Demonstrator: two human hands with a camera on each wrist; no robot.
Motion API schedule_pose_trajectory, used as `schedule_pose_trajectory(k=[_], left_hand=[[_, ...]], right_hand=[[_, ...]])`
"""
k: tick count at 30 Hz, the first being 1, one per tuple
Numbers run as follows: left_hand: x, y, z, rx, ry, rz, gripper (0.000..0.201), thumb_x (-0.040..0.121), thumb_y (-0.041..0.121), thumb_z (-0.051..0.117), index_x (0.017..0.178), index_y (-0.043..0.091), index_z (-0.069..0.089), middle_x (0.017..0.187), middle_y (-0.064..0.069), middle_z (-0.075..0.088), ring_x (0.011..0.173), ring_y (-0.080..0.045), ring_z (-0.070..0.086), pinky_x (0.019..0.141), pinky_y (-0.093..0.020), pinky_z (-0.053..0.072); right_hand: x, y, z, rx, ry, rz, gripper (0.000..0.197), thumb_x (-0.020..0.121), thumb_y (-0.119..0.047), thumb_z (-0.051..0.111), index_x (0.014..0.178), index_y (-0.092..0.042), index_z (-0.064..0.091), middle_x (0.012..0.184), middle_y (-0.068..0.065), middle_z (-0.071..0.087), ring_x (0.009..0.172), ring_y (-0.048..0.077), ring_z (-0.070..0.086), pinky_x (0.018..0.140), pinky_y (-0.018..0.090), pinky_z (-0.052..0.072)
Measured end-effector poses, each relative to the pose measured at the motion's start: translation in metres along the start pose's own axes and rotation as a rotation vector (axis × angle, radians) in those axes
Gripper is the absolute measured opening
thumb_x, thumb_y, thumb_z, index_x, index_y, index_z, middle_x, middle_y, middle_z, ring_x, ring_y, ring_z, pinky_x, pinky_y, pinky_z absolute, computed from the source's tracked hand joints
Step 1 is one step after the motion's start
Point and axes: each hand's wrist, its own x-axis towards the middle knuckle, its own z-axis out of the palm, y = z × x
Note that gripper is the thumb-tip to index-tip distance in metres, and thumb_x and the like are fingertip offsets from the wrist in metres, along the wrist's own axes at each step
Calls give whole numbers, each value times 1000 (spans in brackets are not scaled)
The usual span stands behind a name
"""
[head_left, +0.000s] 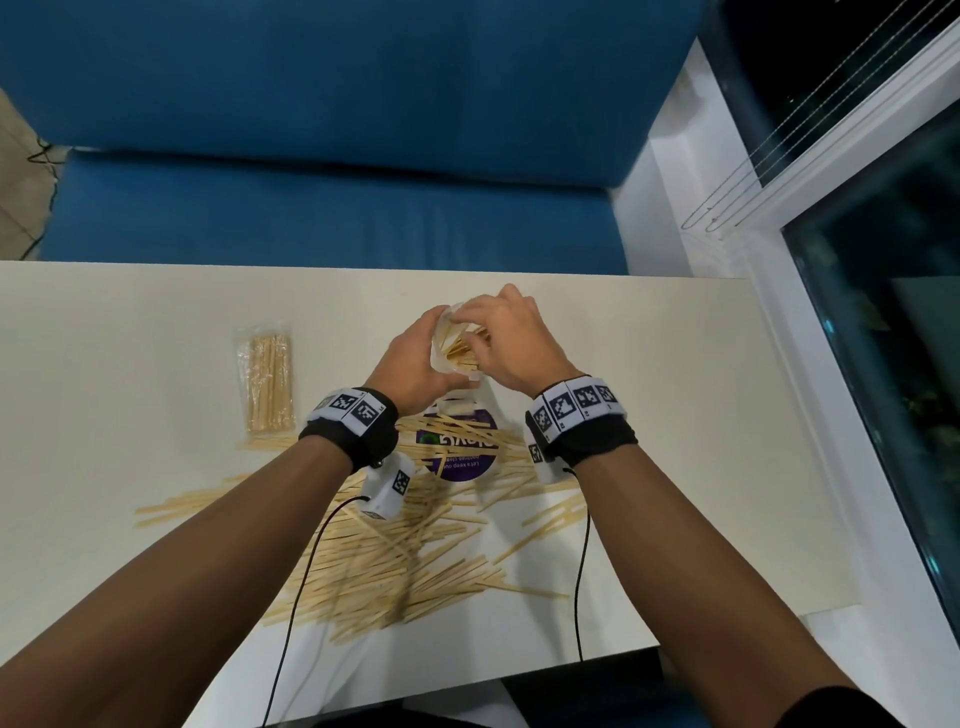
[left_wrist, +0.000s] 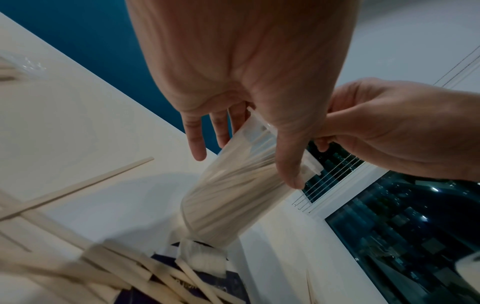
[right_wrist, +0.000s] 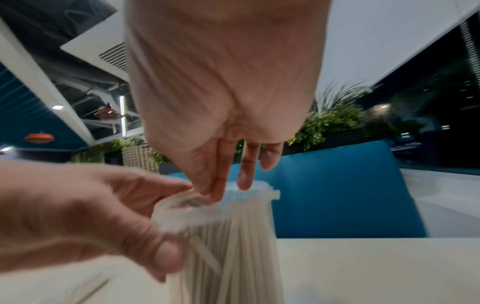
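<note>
The bag (head_left: 448, 354) is hanging at twelve o'clock from the stick pile (head_left: 395, 561), the packet (head_left: 267, 382) lying at ten.

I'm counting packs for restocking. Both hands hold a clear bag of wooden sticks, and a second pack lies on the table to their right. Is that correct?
Not quite: the left hand and right hand do hold the clear bag, but the second pack lies on the table to their left, as the head view shows.
</note>
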Motion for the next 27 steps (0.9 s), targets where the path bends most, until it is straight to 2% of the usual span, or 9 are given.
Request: schedule_pose_trajectory(k=[2,5,9,13,17,19,21,23,27], left_hand=[[-2,2,-1,3,-2,-7,90,73,29,90,147,19,40,139,1,58,111,-7,51,93,-25,42],[-2,4,-3,16,-7,-23,92,74,27,90,149,17,39,141,-2,57,112,-10,51,92,-24,38],[-5,5,-3,25,-14,-34,91,75,28,89,149,16,38,140,-4,57,113,-15,53,91,-24,39],[-6,9,-2,16,-14,-44,94,75,29,89,150,17,35,134,5,55,118,-18,55,85,-12,37],[-18,4,-4,46,-36,-171,112,70,29,93,156,11,23,153,-8,43,137,-26,45,104,-31,38],[-28,-15,-1,124,30,-268,97,74,32,90,150,12,34,146,-11,47,130,-26,52,104,-38,47],[-43,-34,7,198,88,-308,56,84,30,80,130,15,51,123,-6,57,110,-23,61,87,-34,52],[-57,-44,20,205,42,-292,24,91,28,70,110,18,59,102,1,63,95,-21,64,71,-27,46],[-70,-49,56,225,-164,-207,12,96,29,62,102,19,66,100,2,69,94,-18,66,73,-25,49]], right_hand=[[1,-6,4,-104,-53,-100,39,96,-24,68,135,-27,67,135,-9,66,105,19,46,91,38,39],[-2,-5,9,-368,-103,-123,54,91,-41,71,139,-20,61,129,-2,61,112,23,44,92,39,34],[-7,-4,13,-437,-98,-82,43,93,-45,67,123,-16,73,122,5,56,116,26,43,96,42,36],[-13,-2,4,-58,-24,7,32,99,-20,61,130,-19,70,122,2,57,114,22,44,99,38,42],[-52,15,-16,492,326,277,25,103,-8,54,114,-17,74,112,-3,66,106,11,60,91,21,50],[-87,30,-16,664,396,458,23,102,-6,56,108,-18,75,108,-5,72,100,8,65,86,22,54],[-125,45,-3,753,366,665,24,101,-7,58,104,-22,76,102,-3,74,91,13,68,79,26,55],[-161,57,20,790,303,860,22,99,-9,60,103,-25,75,102,2,74,88,20,71,74,29,56],[-211,62,59,712,224,1065,23,99,-12,54,108,-29,67,112,6,70,102,30,69,84,39,57]])
